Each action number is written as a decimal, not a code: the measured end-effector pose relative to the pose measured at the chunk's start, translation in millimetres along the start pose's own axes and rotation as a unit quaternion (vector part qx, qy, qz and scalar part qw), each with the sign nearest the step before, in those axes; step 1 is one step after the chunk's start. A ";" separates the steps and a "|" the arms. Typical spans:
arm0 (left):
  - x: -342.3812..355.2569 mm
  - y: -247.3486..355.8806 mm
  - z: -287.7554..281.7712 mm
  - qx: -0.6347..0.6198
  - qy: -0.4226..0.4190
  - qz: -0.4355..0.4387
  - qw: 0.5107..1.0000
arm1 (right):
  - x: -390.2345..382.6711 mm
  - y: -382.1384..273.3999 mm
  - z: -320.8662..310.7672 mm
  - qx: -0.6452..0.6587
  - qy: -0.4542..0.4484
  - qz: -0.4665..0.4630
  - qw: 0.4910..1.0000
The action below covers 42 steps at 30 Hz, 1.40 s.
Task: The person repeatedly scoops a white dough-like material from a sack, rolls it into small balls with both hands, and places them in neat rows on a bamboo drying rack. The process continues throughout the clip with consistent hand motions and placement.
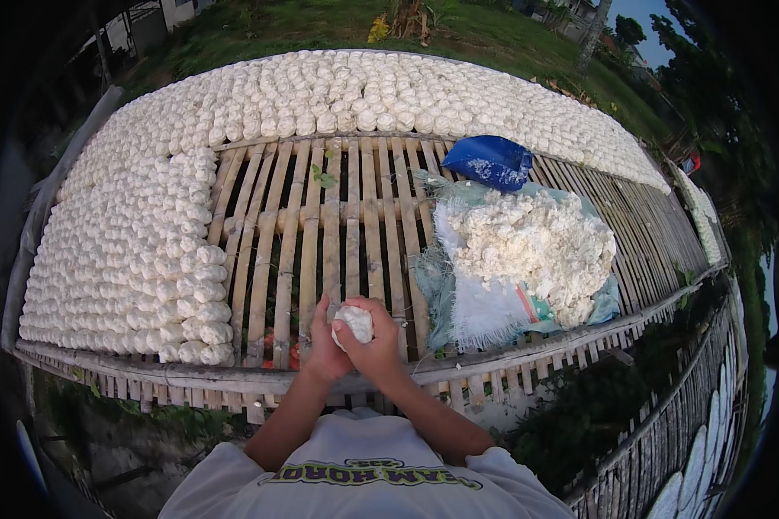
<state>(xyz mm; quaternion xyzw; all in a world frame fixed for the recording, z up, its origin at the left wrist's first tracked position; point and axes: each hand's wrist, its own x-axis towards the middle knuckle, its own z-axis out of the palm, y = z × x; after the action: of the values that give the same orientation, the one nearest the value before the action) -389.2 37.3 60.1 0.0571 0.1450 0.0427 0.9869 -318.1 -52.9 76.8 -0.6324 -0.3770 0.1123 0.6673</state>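
A white lump of moist, dough-like paste (355,323) sits between my two palms, above the near edge of the bamboo rack. My left hand (325,346) cups it from the left side. Wrapped over its right side is my right hand (379,340), its thumb pressed on the front. To the right, a large crumbly heap of the same white paste (537,242) lies on woven plastic sacks (476,313). Rows of shaped white balls (138,268) cover the left part of the rack, and more rows (320,91) run along its far side.
A blue plastic scoop (491,163) dusted with white rests behind the heap. Bare bamboo slats (329,233) with gaps between them span the middle. A rounded pole (277,379) edges the rack in front. Another slatted rack (658,441) stands at the lower right, with grass beyond.
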 end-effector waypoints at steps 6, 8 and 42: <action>1.4 1.8 -10.7 0.131 0.085 0.050 0.986 | 4.3 0.4 -7.1 0.077 -0.014 -0.041 0.996; 1.2 2.6 -10.6 0.116 0.094 0.079 0.986 | 12.3 2.7 -9.3 0.022 -0.108 0.013 0.994; -147.2 130.2 -159.1 0.637 0.534 0.452 0.324 | 252.8 237.3 362.3 0.136 -0.195 0.176 0.955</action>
<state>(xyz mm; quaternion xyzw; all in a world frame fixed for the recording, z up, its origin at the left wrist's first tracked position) -584.8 167.3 -33.6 0.6898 0.5750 0.3984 0.1866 -299.7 422.1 -82.8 -0.5578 -0.3641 0.3992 0.6300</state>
